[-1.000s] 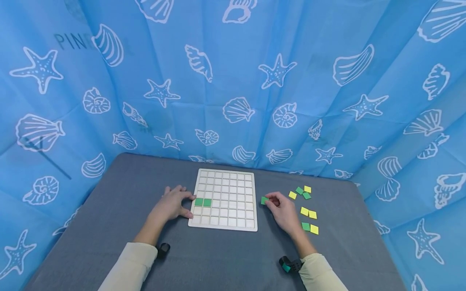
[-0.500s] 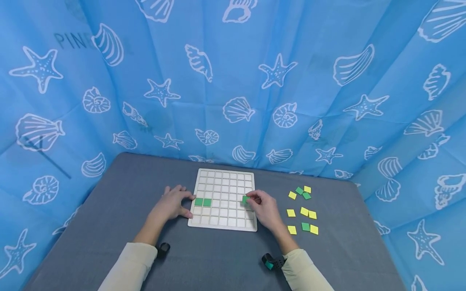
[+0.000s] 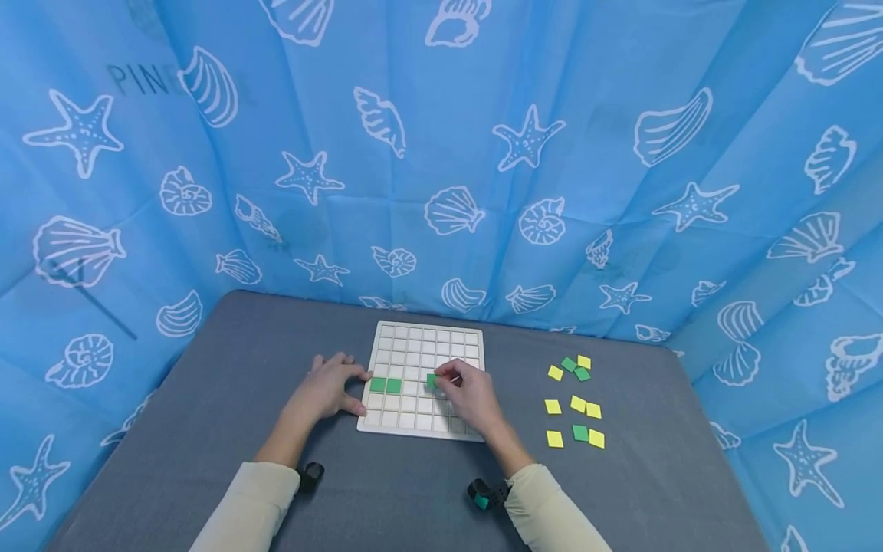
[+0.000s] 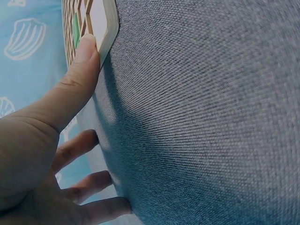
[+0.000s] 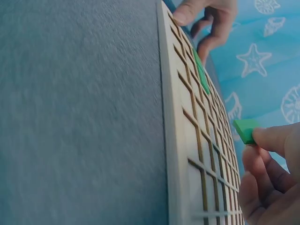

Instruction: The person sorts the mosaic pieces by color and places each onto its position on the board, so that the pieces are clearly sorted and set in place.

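A white square board (image 3: pixel 425 335) with a raised grid of cells lies on the grey table. Two green square tiles (image 3: pixel 386 385) sit side by side in its left part, in one row. My right hand (image 3: pixel 473 397) pinches another green tile (image 5: pixel 243 130) between thumb and fingers, held above the board's grid. At the left side, my left hand (image 3: pixel 324 389) rests its thumb and index finger on the board's edge. In the left wrist view the thumb (image 4: pixel 84 54) presses on the rim near a corner, and the other fingers are spread apart, touching the cloth.
Right of the board lie several loose yellow tiles (image 3: pixel 555 439) and green tiles (image 3: pixel 580 433), in small scattered groups. A grey cloth (image 3: pixel 407 498) covers the table. A blue curtain (image 3: pixel 414 169) with white shells and starfish stands behind and at both sides.
My right hand has carried the green tile leftward from beside the board to over its grid. Two yellow tiles it was covering now show. The left hand stays in place.
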Demonstrator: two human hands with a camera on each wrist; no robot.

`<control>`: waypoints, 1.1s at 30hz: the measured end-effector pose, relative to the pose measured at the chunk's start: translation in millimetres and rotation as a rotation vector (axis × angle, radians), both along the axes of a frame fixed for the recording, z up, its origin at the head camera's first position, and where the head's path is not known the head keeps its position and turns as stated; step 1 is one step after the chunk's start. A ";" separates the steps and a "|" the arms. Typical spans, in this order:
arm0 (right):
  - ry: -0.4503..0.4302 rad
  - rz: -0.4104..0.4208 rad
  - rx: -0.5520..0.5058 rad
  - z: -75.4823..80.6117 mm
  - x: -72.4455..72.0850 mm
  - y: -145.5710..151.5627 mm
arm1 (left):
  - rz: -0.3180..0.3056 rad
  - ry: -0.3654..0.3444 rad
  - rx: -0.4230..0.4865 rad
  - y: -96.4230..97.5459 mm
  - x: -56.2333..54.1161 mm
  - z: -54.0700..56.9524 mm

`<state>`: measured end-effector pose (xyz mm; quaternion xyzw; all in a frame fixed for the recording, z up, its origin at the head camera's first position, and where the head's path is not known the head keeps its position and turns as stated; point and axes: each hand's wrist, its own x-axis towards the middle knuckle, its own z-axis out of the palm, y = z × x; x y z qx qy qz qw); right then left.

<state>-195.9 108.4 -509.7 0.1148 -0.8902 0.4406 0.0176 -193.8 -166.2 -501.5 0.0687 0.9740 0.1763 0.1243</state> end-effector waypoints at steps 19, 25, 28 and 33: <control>-0.029 0.021 0.089 -7.0 2.0 -36.5 | -0.011 0.005 0.013 -0.7 0.4 0.7; -0.016 0.020 0.138 -9.9 3.0 -42.4 | -0.006 -0.005 0.020 -0.3 0.5 -0.5; 0.027 0.012 0.182 -10.7 2.9 -43.9 | -0.004 -0.009 0.023 -0.4 0.2 -1.0; 0.103 0.010 0.256 -9.8 3.2 -44.7 | -0.003 -0.001 0.020 -0.9 -0.9 -1.1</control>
